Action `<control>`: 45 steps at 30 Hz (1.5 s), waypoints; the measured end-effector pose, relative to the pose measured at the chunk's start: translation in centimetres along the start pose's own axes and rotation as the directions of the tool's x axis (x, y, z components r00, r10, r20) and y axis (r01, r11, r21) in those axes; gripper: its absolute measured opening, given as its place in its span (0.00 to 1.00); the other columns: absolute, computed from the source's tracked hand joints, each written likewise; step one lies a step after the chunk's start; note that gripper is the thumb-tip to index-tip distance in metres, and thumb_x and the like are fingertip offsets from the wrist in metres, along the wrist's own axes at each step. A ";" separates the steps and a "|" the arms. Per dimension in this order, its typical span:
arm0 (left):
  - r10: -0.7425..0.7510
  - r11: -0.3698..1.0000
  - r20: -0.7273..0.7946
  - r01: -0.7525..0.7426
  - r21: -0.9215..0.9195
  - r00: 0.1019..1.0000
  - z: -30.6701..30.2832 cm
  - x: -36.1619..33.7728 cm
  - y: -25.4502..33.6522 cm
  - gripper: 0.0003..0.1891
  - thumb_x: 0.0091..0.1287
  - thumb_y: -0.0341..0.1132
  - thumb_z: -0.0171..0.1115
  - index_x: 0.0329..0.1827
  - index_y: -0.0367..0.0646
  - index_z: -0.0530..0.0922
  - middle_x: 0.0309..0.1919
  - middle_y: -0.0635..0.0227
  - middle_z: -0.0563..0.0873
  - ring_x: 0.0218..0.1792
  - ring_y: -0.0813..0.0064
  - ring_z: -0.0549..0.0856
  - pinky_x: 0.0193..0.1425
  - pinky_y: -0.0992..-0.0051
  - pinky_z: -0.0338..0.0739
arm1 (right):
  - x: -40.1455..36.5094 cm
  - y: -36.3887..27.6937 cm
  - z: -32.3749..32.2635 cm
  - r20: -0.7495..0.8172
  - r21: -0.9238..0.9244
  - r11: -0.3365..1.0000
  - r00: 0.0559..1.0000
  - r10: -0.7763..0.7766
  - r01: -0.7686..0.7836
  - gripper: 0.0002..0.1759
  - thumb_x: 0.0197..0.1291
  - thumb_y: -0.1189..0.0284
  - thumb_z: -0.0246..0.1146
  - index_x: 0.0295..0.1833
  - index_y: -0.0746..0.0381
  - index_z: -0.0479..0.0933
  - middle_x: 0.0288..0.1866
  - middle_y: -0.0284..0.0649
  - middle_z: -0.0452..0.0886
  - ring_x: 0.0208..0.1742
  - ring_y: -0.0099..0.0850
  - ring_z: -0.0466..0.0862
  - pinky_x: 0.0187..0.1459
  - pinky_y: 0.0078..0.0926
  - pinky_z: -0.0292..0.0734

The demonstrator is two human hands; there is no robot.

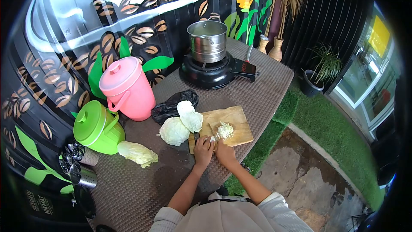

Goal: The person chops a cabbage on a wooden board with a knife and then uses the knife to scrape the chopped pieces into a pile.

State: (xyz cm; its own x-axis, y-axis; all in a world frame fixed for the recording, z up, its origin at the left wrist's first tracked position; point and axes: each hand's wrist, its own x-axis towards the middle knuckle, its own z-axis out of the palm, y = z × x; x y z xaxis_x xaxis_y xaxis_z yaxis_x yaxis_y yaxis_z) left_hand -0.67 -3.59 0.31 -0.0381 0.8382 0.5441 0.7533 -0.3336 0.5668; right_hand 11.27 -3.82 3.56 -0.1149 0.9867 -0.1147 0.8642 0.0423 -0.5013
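On the wooden cutting board (242, 124) lies a small heap of finely shredded cabbage (225, 131). My left hand (203, 149) is closed at the board's near edge, its fingertips pressed on a small pale piece of cabbage (213, 138). Right beside it, my right hand (224, 150) is closed around what seems to be a knife (212, 128); the handle is hidden by the hand and only a thin blade shows. Two cabbage chunks, a rounded one (174, 131) and a smaller one (190, 116), sit left of the board.
A black plastic bag (176, 105) lies behind the cabbage. A steel pot (207, 43) stands on a black portable stove (206, 75) at the back. Pink (128, 88) and green (98, 126) lidded containers line the wall, with a loose leafy piece (138, 154) in front.
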 end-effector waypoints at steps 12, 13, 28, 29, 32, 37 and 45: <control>0.019 0.999 -0.007 -0.019 -0.038 1.000 -0.1 0.4 0.3 0.12 0.59 0.30 0.63 0.45 0.36 0.81 0.41 0.61 0.80 0.45 0.60 0.79 0.48 0.65 0.74 | 0.0 -0.2 -0.5 -0.008 0.088 0.996 1.000 -0.008 0.009 0.16 0.65 0.64 0.50 0.46 0.68 0.63 0.30 0.60 0.80 0.34 0.55 0.82 0.36 0.51 0.78; 0.025 0.999 -0.015 -0.026 -0.026 1.000 0.0 0.4 0.3 0.12 0.59 0.30 0.63 0.45 0.36 0.82 0.41 0.61 0.80 0.45 0.60 0.79 0.48 0.65 0.74 | -0.4 -0.3 -0.8 -0.025 0.060 0.998 1.000 -0.014 0.015 0.16 0.65 0.63 0.50 0.46 0.67 0.63 0.30 0.60 0.80 0.34 0.55 0.83 0.36 0.51 0.78; -0.008 0.999 -0.012 0.008 -0.042 1.000 0.1 0.3 0.1 0.12 0.59 0.31 0.63 0.45 0.37 0.82 0.42 0.62 0.81 0.46 0.61 0.79 0.49 0.66 0.74 | -0.9 -0.3 0.9 -0.044 0.020 1.000 0.999 0.000 0.001 0.17 0.65 0.63 0.51 0.48 0.67 0.62 0.30 0.59 0.80 0.34 0.55 0.82 0.35 0.50 0.78; -0.012 0.999 -0.013 0.012 -0.043 1.000 0.1 0.3 0.1 0.12 0.59 0.31 0.63 0.45 0.37 0.82 0.42 0.62 0.81 0.46 0.61 0.79 0.49 0.66 0.74 | -0.7 -0.2 1.5 -0.034 0.038 0.999 0.999 0.033 -0.032 0.18 0.65 0.63 0.51 0.49 0.68 0.62 0.31 0.60 0.80 0.34 0.56 0.82 0.36 0.50 0.78; -0.003 0.999 -0.013 0.003 -0.039 1.000 -0.1 0.4 0.3 0.11 0.60 0.31 0.63 0.44 0.36 0.82 0.42 0.62 0.81 0.45 0.61 0.79 0.49 0.66 0.74 | 0.3 -0.6 0.1 -0.016 0.067 0.998 1.000 0.010 -0.009 0.17 0.65 0.63 0.51 0.48 0.67 0.62 0.30 0.60 0.80 0.34 0.55 0.82 0.36 0.49 0.78; 0.021 0.999 -0.029 -0.022 -0.039 0.999 -0.3 0.5 0.4 0.11 0.59 0.30 0.63 0.43 0.36 0.81 0.42 0.62 0.80 0.45 0.61 0.79 0.48 0.66 0.75 | -0.8 -0.6 -0.2 -0.012 0.048 0.999 1.000 0.001 0.000 0.18 0.64 0.63 0.52 0.48 0.67 0.62 0.29 0.60 0.80 0.34 0.55 0.83 0.35 0.49 0.78; 0.028 0.999 -0.016 -0.029 -0.040 0.999 0.0 0.5 0.3 0.12 0.60 0.30 0.63 0.45 0.36 0.82 0.43 0.62 0.80 0.45 0.61 0.79 0.48 0.66 0.74 | 0.3 -0.6 -0.8 -0.004 0.125 0.992 1.000 -0.016 0.016 0.17 0.64 0.63 0.53 0.47 0.67 0.62 0.30 0.59 0.80 0.36 0.55 0.83 0.37 0.49 0.78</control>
State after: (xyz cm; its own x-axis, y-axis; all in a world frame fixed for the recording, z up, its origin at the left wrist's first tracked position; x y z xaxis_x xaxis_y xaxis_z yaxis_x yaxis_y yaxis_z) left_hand -0.49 -3.29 0.77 -0.0278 0.8214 0.5697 0.7272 -0.3744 0.5753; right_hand 11.07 -3.46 4.53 -0.1265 0.9865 -0.1035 0.7941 0.0382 -0.6065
